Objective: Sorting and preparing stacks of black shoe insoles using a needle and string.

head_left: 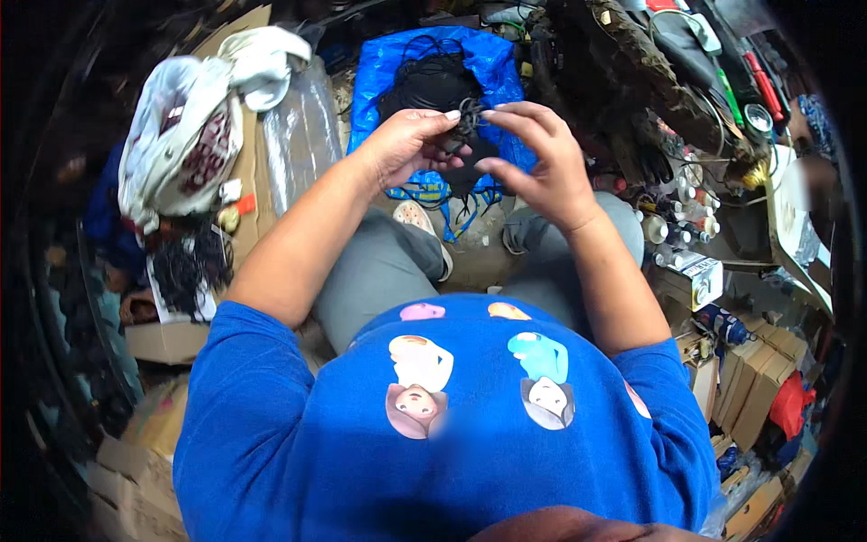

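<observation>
Dark print runs across a white box [701,278] at the wearer's right, beside a dark blue bottle [720,323] bearing pale markings too small to make out. Yellow marks line the near edge of a blue sack [366,90], while labels on clustered bottles [686,221] are too small to read.

This looks like a cramped workshop or storeroom: small bottles [679,217] crowd the right side near stacked cardboard [751,369], and black cords [424,81] lie heaped on a blue woven sheet [368,81].
</observation>
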Demonstrator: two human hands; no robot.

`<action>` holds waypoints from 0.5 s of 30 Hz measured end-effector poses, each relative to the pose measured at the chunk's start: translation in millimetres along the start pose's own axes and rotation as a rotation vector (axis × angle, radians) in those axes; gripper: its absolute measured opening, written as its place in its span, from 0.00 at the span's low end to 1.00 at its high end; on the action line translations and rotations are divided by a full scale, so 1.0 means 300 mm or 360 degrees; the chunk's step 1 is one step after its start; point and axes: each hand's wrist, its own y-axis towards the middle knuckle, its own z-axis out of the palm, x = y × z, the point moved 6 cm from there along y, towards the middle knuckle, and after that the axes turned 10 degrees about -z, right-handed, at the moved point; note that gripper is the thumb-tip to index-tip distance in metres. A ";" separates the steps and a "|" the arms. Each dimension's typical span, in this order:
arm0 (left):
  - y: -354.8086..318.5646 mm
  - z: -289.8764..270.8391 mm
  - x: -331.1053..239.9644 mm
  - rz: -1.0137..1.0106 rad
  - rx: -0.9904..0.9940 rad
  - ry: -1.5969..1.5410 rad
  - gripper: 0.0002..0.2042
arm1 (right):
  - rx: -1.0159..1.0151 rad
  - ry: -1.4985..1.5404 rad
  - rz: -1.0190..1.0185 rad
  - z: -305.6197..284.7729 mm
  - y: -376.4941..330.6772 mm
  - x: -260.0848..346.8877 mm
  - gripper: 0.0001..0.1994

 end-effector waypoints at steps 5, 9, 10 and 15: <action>-0.209 0.121 0.091 0.0142 -0.0016 -0.0244 0.11 | 0.0139 -0.0445 -0.0411 0.033 -0.020 0.236 0.19; -0.313 0.112 0.138 0.0225 -0.0136 0.0034 0.12 | 0.0035 0.0041 -0.0098 0.003 -0.052 0.251 0.09; -0.355 0.075 0.104 0.0506 -0.0676 0.0837 0.12 | -0.0117 0.0546 0.0259 -0.005 -0.067 0.225 0.10; -0.527 0.237 -0.003 0.1297 -0.0505 0.0894 0.13 | -0.0113 0.1551 0.0972 -0.012 -0.094 0.271 0.14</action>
